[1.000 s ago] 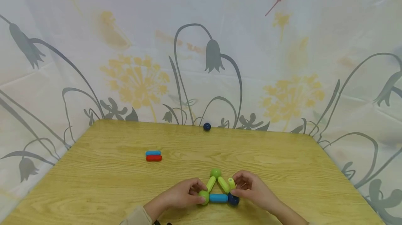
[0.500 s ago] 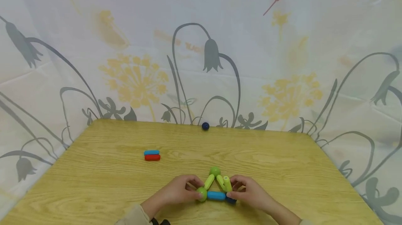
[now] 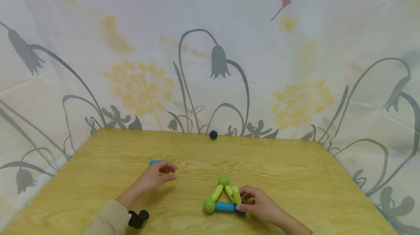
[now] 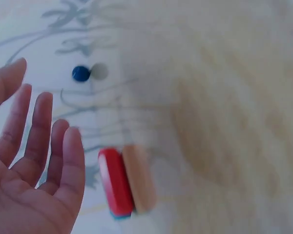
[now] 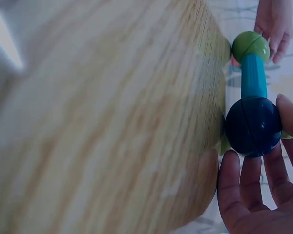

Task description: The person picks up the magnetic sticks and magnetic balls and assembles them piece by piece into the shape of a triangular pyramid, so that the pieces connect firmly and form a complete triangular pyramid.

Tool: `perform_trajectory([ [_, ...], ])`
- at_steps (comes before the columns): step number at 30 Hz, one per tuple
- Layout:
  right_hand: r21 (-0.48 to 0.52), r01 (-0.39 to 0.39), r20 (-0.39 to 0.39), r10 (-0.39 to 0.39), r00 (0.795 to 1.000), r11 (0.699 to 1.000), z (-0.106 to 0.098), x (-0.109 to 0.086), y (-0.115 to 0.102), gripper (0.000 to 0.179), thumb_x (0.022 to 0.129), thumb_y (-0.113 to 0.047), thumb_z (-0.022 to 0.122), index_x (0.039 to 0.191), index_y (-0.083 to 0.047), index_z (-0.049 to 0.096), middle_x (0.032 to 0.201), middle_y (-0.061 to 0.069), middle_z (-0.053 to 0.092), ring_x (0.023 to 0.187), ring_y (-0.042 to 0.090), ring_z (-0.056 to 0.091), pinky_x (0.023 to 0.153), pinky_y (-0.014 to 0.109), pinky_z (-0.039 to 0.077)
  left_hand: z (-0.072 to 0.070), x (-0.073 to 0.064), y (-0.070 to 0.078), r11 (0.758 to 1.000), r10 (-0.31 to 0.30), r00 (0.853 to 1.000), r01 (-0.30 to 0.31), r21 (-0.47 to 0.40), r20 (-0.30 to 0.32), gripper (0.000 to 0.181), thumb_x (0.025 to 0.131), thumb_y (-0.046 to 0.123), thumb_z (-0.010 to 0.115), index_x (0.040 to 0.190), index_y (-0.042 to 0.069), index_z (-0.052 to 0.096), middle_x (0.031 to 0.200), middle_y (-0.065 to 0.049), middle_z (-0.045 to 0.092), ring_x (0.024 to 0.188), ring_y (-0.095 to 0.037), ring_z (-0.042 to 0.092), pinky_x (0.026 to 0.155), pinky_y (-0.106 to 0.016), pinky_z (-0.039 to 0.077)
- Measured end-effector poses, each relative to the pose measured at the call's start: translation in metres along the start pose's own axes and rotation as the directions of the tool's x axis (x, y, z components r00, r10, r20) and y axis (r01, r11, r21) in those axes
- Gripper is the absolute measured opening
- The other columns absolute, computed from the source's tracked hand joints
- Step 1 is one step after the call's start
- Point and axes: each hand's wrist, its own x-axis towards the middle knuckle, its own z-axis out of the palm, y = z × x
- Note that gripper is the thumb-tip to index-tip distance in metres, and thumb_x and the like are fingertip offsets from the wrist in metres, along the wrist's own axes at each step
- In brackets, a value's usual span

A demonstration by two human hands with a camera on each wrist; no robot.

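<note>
A triangle of toy building rods and balls lies on the table: a light blue rod (image 3: 225,207), two yellow-green rods (image 3: 217,192), two green balls (image 3: 209,206) and a dark blue ball (image 5: 254,126). From the dark blue ball another yellow-green rod (image 3: 236,195) rises, slightly tilted. My right hand (image 3: 260,206) holds this corner, thumb against the ball and fingers curled behind it. My left hand (image 3: 154,177), fingers loosely spread and holding nothing, hovers by a loose red rod (image 4: 115,183) and a light blue rod (image 3: 155,162). In the head view it hides the red one.
Another dark blue ball (image 3: 213,134) sits at the table's far edge, by a flower-printed cloth (image 3: 295,45). Close to my left sleeve (image 3: 109,218) is a black object (image 3: 138,219). The wooden table (image 3: 288,169) extends around the pieces.
My left hand has let go of the left green ball and moved left and away from me to the loose rods. My right hand stays at the dark blue ball; the standing rod leans slightly further left.
</note>
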Motion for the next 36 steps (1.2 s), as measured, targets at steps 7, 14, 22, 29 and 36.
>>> perform_trajectory([
  [7, -0.007, 0.027, 0.014, -0.027, 1.0, 1.0, 0.0, -0.001, -0.001, 0.024, 0.086, -0.016, 0.068, 0.104, -0.002, 0.061, 0.103, 0.006, 0.056, 0.086, 0.015, 0.052, 0.071, 0.027, 0.048, -0.023, -0.002, -0.004, 0.993, -0.11, 0.992, 0.112, 0.033, -0.063, 0.038, 0.088, 0.013, 0.065, 0.122, -0.003, 0.057, 0.115, -0.017, 0.058, 0.099, -0.03, 0.056, 0.074, -0.039, 0.048],
  [14, -0.007, 0.028, 0.015, -0.027, 1.0, 1.0, -0.001, 0.0, -0.002, 0.024, 0.086, -0.014, 0.068, 0.105, -0.002, 0.061, 0.102, 0.006, 0.056, 0.085, 0.015, 0.052, 0.071, 0.027, 0.048, -0.027, 0.004, -0.011, 0.989, -0.125, 0.991, 0.128, 0.078, -0.036, 0.043, 0.087, 0.009, 0.065, 0.125, -0.007, 0.053, 0.117, -0.023, 0.055, 0.093, -0.026, 0.056, 0.062, -0.031, 0.043],
  [22, 0.013, 0.011, 0.02, -0.011, 1.0, 1.0, 0.0, -0.001, -0.001, 0.023, 0.086, -0.014, 0.068, 0.105, -0.003, 0.061, 0.102, 0.005, 0.056, 0.087, 0.017, 0.052, 0.072, 0.027, 0.048, -0.024, 0.004, -0.013, 0.976, -0.074, 0.996, 0.083, 0.2, -0.051, 0.03, 0.077, -0.008, 0.07, 0.107, -0.006, 0.065, 0.119, -0.025, 0.056, 0.107, -0.04, 0.052, 0.073, -0.037, 0.05],
  [29, 0.017, 0.013, 0.023, -0.014, 1.0, 1.0, 0.0, -0.001, -0.001, 0.023, 0.086, -0.014, 0.068, 0.104, -0.002, 0.061, 0.102, 0.006, 0.056, 0.087, 0.017, 0.053, 0.071, 0.027, 0.048, -0.027, 0.001, -0.017, 0.946, -0.018, 0.998, 0.037, 0.322, -0.061, 0.026, 0.07, -0.011, 0.072, 0.095, -0.001, 0.071, 0.108, -0.02, 0.063, 0.1, -0.041, 0.055, 0.075, -0.038, 0.05],
  [36, 0.01, 0.006, 0.026, -0.006, 1.0, 1.0, 0.0, -0.001, -0.003, 0.022, 0.086, -0.014, 0.068, 0.104, -0.002, 0.061, 0.102, 0.006, 0.055, 0.088, 0.018, 0.052, 0.072, 0.027, 0.048, -0.024, -0.003, -0.016, 0.95, -0.094, 0.995, 0.098, 0.295, -0.027, 0.022, 0.074, 0.002, 0.076, 0.096, 0.001, 0.071, 0.092, -0.007, 0.065, 0.081, -0.023, 0.058, 0.072, -0.038, 0.049],
])
